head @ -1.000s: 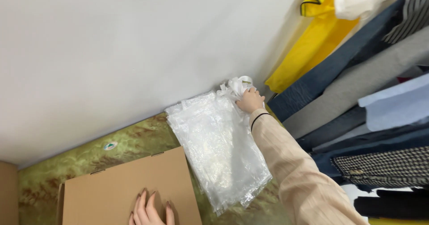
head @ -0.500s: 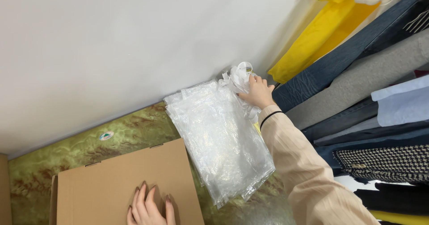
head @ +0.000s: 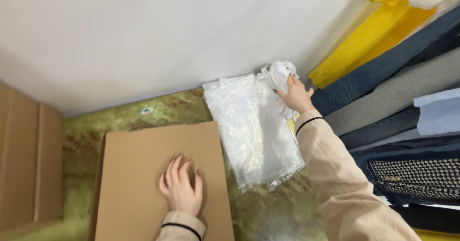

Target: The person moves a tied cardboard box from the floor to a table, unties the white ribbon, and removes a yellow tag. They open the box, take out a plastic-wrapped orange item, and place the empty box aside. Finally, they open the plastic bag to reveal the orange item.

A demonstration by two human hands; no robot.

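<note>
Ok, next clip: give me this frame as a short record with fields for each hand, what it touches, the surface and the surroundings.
left hand: left hand flat on a flattened cardboard box
right hand: right hand on a stack of clear plastic bags, beside a crumpled white bag
surface: green mottled mat
surroundings: white wall; hanging garments at right; another cardboard box at left

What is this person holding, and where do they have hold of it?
The right hand grips the crumpled top end of the clear plastic bags. The left hand only rests flat on the flattened cardboard box.
</note>
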